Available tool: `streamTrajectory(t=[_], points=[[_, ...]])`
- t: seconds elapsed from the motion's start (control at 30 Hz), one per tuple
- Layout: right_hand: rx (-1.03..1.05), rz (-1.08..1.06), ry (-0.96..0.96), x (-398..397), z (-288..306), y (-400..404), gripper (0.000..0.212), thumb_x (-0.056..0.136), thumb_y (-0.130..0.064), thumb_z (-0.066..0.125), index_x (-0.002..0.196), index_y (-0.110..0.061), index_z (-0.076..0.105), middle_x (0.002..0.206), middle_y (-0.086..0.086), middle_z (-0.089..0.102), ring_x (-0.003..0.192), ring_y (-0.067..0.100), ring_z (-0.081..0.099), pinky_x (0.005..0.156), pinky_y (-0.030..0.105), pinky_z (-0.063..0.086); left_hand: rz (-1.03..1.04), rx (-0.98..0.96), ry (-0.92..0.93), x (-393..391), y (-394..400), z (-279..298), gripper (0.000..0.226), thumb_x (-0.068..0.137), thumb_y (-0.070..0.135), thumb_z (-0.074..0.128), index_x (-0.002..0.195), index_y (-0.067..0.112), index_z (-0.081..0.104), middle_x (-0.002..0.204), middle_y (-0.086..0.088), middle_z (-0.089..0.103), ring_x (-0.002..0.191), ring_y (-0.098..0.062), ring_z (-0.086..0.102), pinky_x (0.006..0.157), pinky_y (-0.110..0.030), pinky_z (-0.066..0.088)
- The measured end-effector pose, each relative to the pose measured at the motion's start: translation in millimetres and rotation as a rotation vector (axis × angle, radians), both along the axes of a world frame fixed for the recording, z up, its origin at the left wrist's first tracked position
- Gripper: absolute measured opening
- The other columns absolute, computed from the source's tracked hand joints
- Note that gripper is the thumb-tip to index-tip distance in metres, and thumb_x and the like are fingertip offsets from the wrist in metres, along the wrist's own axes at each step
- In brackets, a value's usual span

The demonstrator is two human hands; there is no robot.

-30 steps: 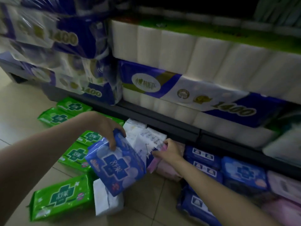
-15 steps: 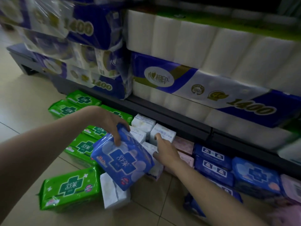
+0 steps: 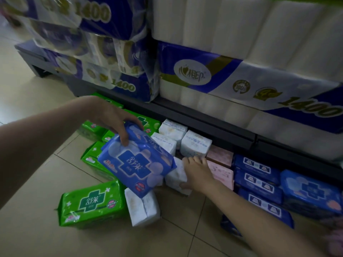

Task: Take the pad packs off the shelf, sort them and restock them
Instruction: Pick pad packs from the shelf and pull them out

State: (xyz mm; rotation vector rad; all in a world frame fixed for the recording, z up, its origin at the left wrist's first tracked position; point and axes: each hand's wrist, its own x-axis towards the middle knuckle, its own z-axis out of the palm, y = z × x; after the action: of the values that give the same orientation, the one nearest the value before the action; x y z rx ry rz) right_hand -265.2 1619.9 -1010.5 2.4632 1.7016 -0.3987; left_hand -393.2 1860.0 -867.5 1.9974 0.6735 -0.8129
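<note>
My left hand [image 3: 113,121] grips a blue pad pack [image 3: 137,164] by its top edge and holds it tilted above the floor. My right hand [image 3: 198,173] has its fingers and thumb round a white pad pack [image 3: 176,178] lying on the tiles just right of the blue one. More white packs [image 3: 195,143] stand behind it at the shelf's foot. Pink packs [image 3: 221,170] lie to the right of my right hand. Green packs [image 3: 91,203] lie on the floor at the left.
Dark blue packs [image 3: 259,184] and a lighter blue pack [image 3: 310,190] are stacked low on the right. Another white pack [image 3: 143,208] lies under the held blue one. Large toilet-roll bales [image 3: 213,71] fill the dark shelf [image 3: 204,125] above. Tan tiles [image 3: 37,238] run at the front left.
The view has moved closer to the packs. My right hand has slid down from the upright white packs onto the white pack on the floor and closed round it. My left hand keeps the blue pack.
</note>
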Motion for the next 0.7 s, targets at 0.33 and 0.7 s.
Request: streamTrajectory(t=[0.33, 0.7], points=[[0.298, -0.254, 0.466, 53, 76, -10, 0.046, 0.091, -0.035, 0.057, 0.127, -0.009, 0.049, 0.130, 0.010, 0.051, 0.122, 0.024, 0.048, 0.100, 0.030, 0.035, -0.149, -0.004, -0.008, 34, -68, 20, 0.062, 0.073, -0.009, 0.070, 0.122, 0.023, 0.049, 0.112, 0.008, 0.054, 0.094, -0.004, 0.058, 0.067, -0.013, 0.051], [-0.085, -0.278, 0.408, 76, 131, -141, 0.094, 0.066, -0.040, 0.082, 0.140, -0.017, 0.028, 0.133, 0.001, 0.048, 0.117, 0.018, 0.050, 0.093, 0.025, 0.042, -0.316, 0.128, -0.440, 108, -224, -12, 0.086, 0.066, 0.013, 0.084, 0.138, 0.017, 0.038, 0.131, -0.002, 0.049, 0.109, -0.010, 0.049, 0.079, -0.010, 0.038]])
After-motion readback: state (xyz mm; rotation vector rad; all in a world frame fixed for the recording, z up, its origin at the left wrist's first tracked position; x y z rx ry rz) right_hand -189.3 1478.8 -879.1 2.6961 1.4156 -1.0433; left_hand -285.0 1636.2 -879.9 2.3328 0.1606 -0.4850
